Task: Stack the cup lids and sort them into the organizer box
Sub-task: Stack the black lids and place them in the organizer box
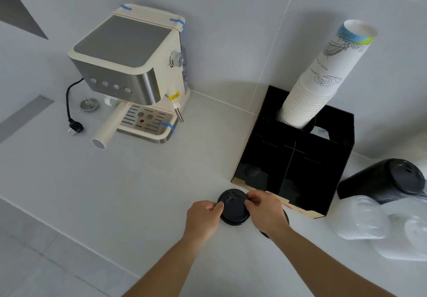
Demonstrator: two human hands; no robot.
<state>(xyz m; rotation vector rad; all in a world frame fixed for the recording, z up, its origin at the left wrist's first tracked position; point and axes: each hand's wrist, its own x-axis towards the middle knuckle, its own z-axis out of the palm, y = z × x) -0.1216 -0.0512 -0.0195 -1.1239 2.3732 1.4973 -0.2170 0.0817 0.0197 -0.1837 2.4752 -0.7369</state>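
Head view, black lid [233,210] pinched between left hand [203,216], right hand [265,211]

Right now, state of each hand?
Left hand: closed, fingers pinching the left rim of the round black plastic cup lid.
Right hand: closed, fingers pinching the same lid's right rim.
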